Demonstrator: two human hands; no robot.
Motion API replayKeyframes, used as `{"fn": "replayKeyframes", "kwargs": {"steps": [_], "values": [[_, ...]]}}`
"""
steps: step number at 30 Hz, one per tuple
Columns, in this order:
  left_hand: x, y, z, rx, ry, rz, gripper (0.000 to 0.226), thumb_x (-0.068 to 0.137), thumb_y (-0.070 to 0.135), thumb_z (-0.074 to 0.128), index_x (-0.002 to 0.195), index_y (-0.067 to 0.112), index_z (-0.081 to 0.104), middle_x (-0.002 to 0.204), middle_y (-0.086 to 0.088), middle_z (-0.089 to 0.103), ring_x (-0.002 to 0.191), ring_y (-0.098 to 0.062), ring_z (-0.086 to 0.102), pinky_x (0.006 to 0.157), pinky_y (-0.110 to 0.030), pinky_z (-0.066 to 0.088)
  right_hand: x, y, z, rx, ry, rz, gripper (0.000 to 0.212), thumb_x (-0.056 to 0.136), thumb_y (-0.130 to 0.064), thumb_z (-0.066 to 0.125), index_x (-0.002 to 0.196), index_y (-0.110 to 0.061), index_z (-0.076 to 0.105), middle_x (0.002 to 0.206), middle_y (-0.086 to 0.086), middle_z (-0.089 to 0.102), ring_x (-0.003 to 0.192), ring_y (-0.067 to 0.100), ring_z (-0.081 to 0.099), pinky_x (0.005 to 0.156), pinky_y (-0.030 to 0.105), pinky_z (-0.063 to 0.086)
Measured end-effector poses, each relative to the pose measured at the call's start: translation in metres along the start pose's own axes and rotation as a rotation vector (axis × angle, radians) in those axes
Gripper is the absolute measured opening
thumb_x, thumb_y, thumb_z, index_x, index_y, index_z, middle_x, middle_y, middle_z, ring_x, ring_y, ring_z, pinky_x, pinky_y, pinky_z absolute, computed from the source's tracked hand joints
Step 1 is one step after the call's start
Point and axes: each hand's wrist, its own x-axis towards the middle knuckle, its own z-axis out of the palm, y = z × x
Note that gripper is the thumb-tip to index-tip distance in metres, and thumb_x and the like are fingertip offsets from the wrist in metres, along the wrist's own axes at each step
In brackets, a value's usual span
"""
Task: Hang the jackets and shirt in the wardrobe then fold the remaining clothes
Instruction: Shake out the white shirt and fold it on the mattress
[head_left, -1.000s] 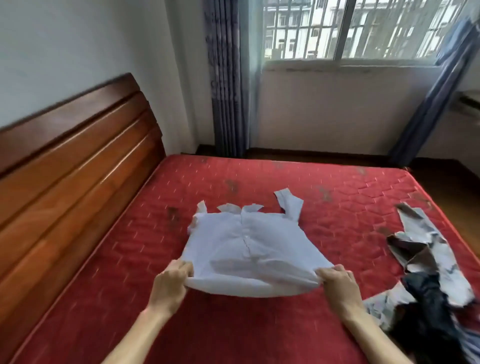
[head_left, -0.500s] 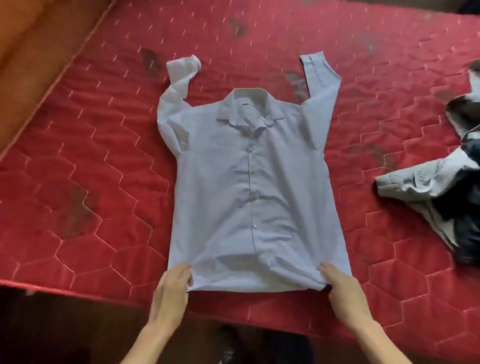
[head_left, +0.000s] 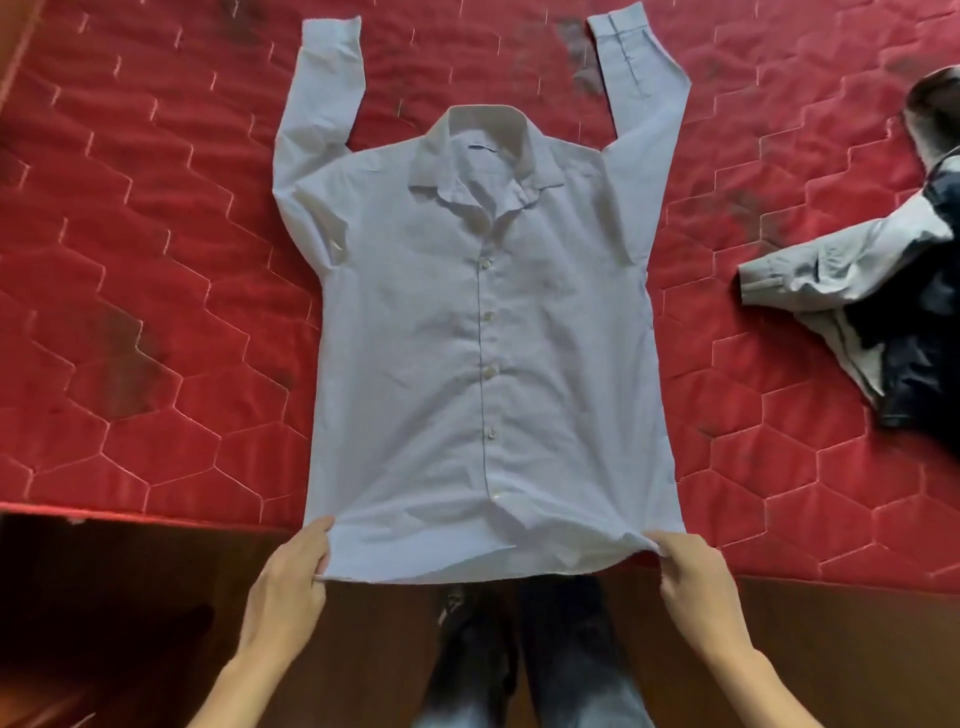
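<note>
A pale blue button-up shirt lies flat and face up on the red quilted mattress, buttoned, collar at the far end, both sleeves stretched up past the collar. Its hem hangs slightly over the near edge of the bed. My left hand pinches the hem's left corner. My right hand pinches the right corner of the hem. Between them the hem is pulled straight.
A heap of other clothes, grey-white and dark navy, lies crumpled on the mattress at the right. The dark wooden bed frame runs along the near edge. My legs in dark jeans stand against it.
The shirt has been drawn toward me and spread flat, its sleeves now straight. My view has tilted from the window down onto the bed. Both hands still hold the hem corners.
</note>
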Motion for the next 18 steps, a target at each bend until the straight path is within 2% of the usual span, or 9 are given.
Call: {"fn": "replayKeyframes", "kwargs": {"steps": [1, 3, 5, 7, 9, 12, 14, 16, 18], "values": [[-0.001, -0.003, -0.002, 0.048, -0.015, 0.057, 0.047, 0.068, -0.022, 0.055, 0.082, 0.022, 0.060, 0.136, 0.005, 0.061, 0.105, -0.021, 0.062, 0.077, -0.032, 0.053, -0.008, 0.000, 0.000, 0.028, 0.000, -0.007, 0.046, 0.074, 0.014, 0.063, 0.095, -0.025, 0.073, 0.091, -0.009, 0.071, 0.085, 0.020, 0.063, 0.072, 0.034, 0.047], [0.000, -0.007, 0.000, 0.152, -0.040, 0.114, 0.047, 0.060, -0.023, 0.063, 0.068, 0.021, 0.046, 0.139, -0.001, 0.058, 0.097, -0.024, 0.061, 0.070, -0.031, 0.052, -0.022, 0.000, 0.003, 0.109, -0.030, 0.044, 0.048, 0.069, 0.017, 0.061, 0.090, -0.026, 0.069, 0.090, -0.012, 0.065, 0.086, 0.016, 0.061, 0.075, 0.035, 0.050], [0.000, -0.003, 0.005, 0.231, -0.058, 0.098, 0.045, 0.059, -0.020, 0.070, 0.068, 0.020, 0.050, 0.141, -0.008, 0.056, 0.107, -0.029, 0.059, 0.083, -0.036, 0.054, -0.029, 0.001, 0.009, 0.169, -0.013, 0.155, 0.049, 0.068, 0.016, 0.056, 0.093, -0.025, 0.067, 0.095, -0.010, 0.063, 0.093, 0.016, 0.060, 0.080, 0.036, 0.050], [0.001, 0.008, 0.010, 0.264, -0.050, 0.068, 0.040, 0.062, -0.017, 0.071, 0.070, 0.019, 0.056, 0.137, -0.013, 0.057, 0.117, -0.034, 0.055, 0.095, -0.043, 0.049, -0.029, -0.001, 0.013, 0.252, 0.067, 0.380, 0.040, 0.078, 0.007, 0.056, 0.106, -0.020, 0.064, 0.106, 0.000, 0.059, 0.102, 0.022, 0.057, 0.086, 0.039, 0.048], [0.005, 0.022, 0.014, 0.246, -0.036, 0.042, 0.033, 0.068, -0.014, 0.069, 0.077, 0.017, 0.060, 0.131, -0.014, 0.058, 0.116, -0.036, 0.055, 0.096, -0.044, 0.049, -0.023, -0.006, 0.016, 0.338, 0.138, 0.645, 0.029, 0.091, -0.010, 0.057, 0.120, -0.012, 0.058, 0.118, 0.014, 0.055, 0.108, 0.032, 0.056, 0.091, 0.045, 0.045], [0.016, 0.045, 0.018, 0.174, -0.019, 0.068, 0.027, 0.075, -0.007, 0.068, 0.086, 0.017, 0.063, 0.126, -0.009, 0.058, 0.112, -0.031, 0.058, 0.088, -0.040, 0.054, -0.010, -0.015, 0.014, 0.469, 0.113, 0.802, 0.046, 0.096, -0.032, 0.060, 0.132, -0.005, 0.050, 0.119, 0.017, 0.057, 0.110, 0.037, 0.056, 0.090, 0.044, 0.044], [0.026, 0.063, 0.021, 0.118, -0.024, 0.102, 0.026, 0.078, -0.006, 0.065, 0.089, 0.017, 0.063, 0.120, -0.005, 0.057, 0.103, -0.026, 0.060, 0.076, -0.034, 0.054, -0.003, -0.019, 0.011, 0.587, 0.057, 0.813, 0.039, 0.094, -0.036, 0.064, 0.118, -0.007, 0.059, 0.108, 0.011, 0.063, 0.098, 0.030, 0.059, 0.079, 0.038, 0.044], [0.033, 0.082, 0.025, 0.074, -0.051, 0.136, 0.025, 0.081, -0.004, 0.061, 0.092, 0.018, 0.061, 0.113, 0.000, 0.054, 0.093, -0.020, 0.059, 0.070, -0.030, 0.050, -0.001, -0.019, 0.008, 0.714, 0.046, 0.815, 0.030, 0.093, -0.033, 0.066, 0.098, -0.003, 0.068, 0.098, 0.019, 0.069, 0.082, 0.022, 0.060, 0.070, 0.035, 0.044], [0.037, 0.098, 0.030, 0.048, -0.063, 0.148, 0.022, 0.084, -0.001, 0.059, 0.095, 0.018, 0.060, 0.110, 0.002, 0.051, 0.087, -0.017, 0.056, 0.070, -0.030, 0.050, -0.002, -0.019, 0.006, 0.950, 0.126, 0.890, 0.025, 0.093, -0.023, 0.067, 0.097, 0.001, 0.069, 0.095, 0.020, 0.070, 0.080, 0.019, 0.061, 0.070, 0.033, 0.047]]}}
